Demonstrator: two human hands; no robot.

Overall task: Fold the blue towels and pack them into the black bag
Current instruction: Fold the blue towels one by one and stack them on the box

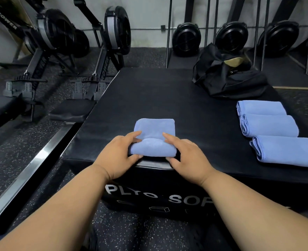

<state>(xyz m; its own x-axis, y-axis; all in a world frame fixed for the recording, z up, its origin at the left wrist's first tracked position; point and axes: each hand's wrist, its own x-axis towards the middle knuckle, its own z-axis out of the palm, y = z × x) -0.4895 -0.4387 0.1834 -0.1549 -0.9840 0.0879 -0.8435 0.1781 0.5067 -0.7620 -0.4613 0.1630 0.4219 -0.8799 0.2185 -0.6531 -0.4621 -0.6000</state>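
Black plyo box [167, 98] serves as the desk. Black bag [227, 78] sits at its far right corner. Three folded towels [269, 127] lie in a row on the right side. Left hand [117, 156] and right hand [187, 156] grip the ends of a half-rolled towel [154, 138] at the near edge, fingers curled round it.

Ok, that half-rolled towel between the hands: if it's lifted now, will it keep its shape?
Probably not. The towel looks soft and floppy, so its rolled fold may spring open unless the left hand and right hand pinch both ends. It likely weighs little and shouldn't slide much on the black box top.
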